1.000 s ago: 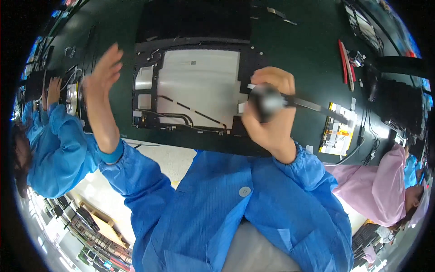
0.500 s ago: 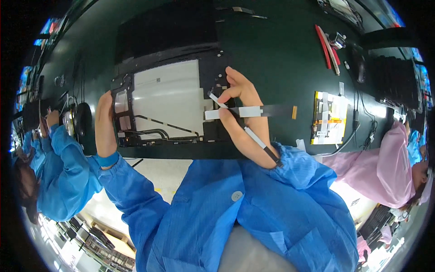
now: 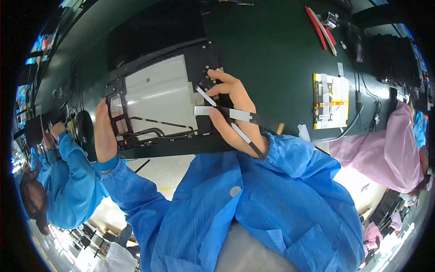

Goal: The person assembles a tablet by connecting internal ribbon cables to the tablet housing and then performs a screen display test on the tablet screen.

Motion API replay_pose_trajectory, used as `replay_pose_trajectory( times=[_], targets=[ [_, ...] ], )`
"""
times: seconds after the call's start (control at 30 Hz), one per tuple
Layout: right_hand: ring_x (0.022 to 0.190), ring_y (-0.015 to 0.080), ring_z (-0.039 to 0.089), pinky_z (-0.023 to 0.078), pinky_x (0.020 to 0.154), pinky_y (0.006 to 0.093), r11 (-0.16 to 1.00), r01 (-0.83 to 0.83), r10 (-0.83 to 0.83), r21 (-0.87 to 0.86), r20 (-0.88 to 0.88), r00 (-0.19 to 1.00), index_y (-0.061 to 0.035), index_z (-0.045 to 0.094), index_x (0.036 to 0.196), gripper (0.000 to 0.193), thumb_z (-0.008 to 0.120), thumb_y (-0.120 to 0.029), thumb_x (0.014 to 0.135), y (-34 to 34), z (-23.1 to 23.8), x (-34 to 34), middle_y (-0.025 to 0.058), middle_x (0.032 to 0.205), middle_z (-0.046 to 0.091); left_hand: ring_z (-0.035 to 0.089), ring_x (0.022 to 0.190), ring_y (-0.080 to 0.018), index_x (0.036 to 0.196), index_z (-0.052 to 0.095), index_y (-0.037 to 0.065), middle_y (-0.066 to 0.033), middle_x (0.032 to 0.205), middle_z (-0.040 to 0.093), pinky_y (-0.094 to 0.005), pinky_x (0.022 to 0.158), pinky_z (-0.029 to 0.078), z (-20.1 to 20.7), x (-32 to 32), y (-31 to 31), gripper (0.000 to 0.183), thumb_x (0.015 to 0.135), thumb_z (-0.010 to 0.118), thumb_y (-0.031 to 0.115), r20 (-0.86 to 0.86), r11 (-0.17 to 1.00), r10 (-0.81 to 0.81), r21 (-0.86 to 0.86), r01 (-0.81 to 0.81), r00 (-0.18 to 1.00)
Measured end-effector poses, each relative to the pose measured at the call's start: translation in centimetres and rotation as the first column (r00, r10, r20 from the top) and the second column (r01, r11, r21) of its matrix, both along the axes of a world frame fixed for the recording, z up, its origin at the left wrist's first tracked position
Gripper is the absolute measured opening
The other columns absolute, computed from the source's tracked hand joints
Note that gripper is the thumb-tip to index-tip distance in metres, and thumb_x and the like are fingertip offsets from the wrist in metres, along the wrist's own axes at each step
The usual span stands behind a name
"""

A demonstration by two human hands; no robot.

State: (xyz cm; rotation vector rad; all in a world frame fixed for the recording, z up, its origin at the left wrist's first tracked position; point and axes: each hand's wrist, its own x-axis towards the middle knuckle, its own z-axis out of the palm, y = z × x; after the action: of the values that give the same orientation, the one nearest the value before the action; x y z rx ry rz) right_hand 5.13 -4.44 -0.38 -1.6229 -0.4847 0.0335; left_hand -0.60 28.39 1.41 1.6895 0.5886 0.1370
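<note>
An opened flat electronic device [image 3: 195, 59], with a black frame, a pale grey inner panel [image 3: 158, 90] and thin black cables along its near side, lies in front of me, slightly turned. My left hand [image 3: 105, 133] grips its left edge; the fingertips are hidden. Over its right end, my right hand [image 3: 233, 102] pinches several flat ribbon cables between thumb and fingers. One cable has a white section [image 3: 241, 115] and a black tail toward the right; another white and black strip [image 3: 246, 138] hangs over the wrist.
A dark panel [image 3: 154, 34] lies beyond the device. To the right are a flat white pack [image 3: 337, 93] with yellow edges and an orange strip, a cable [image 3: 346, 131], and red and white sticks [image 3: 317, 28]. Co-workers in blue [image 3: 74, 181] and pink [image 3: 376, 149] sit on either side.
The device and my right hand with the ribbon cables have shifted left in view, and the device has turned slightly. The cable's tail now bends down toward my sleeve.
</note>
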Motion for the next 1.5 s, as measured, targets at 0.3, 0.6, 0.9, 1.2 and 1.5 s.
replay_pose_trajectory(
  times=[0.3,0.6,0.9,1.2,1.5],
  targets=[
    [0.124,0.0419,0.04,0.024,0.104,0.0568,0.983,-0.136,0.139,0.124,-0.02,0.99,-0.0061,0.05,0.109,0.033,0.06,-0.004,0.077,5.5,-0.3,-2.1,0.0224,0.124,0.045,0.041,0.122,-0.0162,0.131,0.043,-0.002,-0.0067,0.131,0.045,-0.0279,0.104,0.028,-0.5,-3.1,8.0,0.039,0.099,0.038,0.02,-0.023,0.817,-0.178,0.554,0.16,0.984],
    [0.123,0.0407,0.038,0.033,0.101,0.0491,0.995,-0.098,0.099,-0.017,0.106,0.989,-0.0095,0.061,0.109,0.031,0.06,-0.007,0.077,6.1,-0.7,-1.6,0.0192,0.124,0.047,0.046,0.115,-0.0154,0.125,0.05,0.0,-0.0061,0.125,0.052,-0.0269,0.1,0.032,1.9,-0.5,4.6,0.034,0.095,0.044,0.015,0.002,0.969,0.114,0.219,-0.112,0.993],
    [0.12,0.0377,0.043,0.03,0.104,0.0521,0.968,-0.241,0.236,0.067,0.072,0.969,-0.0091,0.061,0.108,0.026,0.058,-0.009,0.082,5.2,0.0,-1.3,0.0196,0.125,0.045,0.051,0.112,-0.0203,0.123,0.051,-0.002,-0.0127,0.119,0.054,-0.0292,0.097,0.039,5.1,-2.6,7.3,0.03,0.095,0.043,0.006,0.001,0.88,-0.057,0.472,0.05,0.998],
    [0.114,0.0228,0.053,0.037,0.105,0.0339,0.88,-0.081,0.446,-0.468,0.756,0.479,0.0063,0.059,0.106,0.038,0.054,-0.016,0.076,0.9,3.6,-1.0,0.0143,0.115,0.059,0.053,0.111,-0.0179,0.124,0.052,0.001,-0.0086,0.121,0.057,-0.0305,0.098,0.038,12.0,-0.7,3.0,0.045,0.094,0.052,0.035,0.202,0.944,0.285,0.112,-0.311,0.937],
    [0.091,0.0192,0.059,0.045,0.074,0.0268,0.697,0.105,0.578,-0.71,0.642,0.504,-0.0001,0.066,0.092,0.03,0.061,-0.013,0.065,-7.6,8.0,-2.6,0.0099,0.098,0.064,0.046,0.12,-0.0273,0.13,0.046,0.004,-0.0113,0.133,0.048,-0.0409,0.105,0.035,10.3,-0.2,-8.3,0.05,0.092,0.053,0.035,0.721,0.922,0.199,0.092,-0.376,0.664]
  ],
)
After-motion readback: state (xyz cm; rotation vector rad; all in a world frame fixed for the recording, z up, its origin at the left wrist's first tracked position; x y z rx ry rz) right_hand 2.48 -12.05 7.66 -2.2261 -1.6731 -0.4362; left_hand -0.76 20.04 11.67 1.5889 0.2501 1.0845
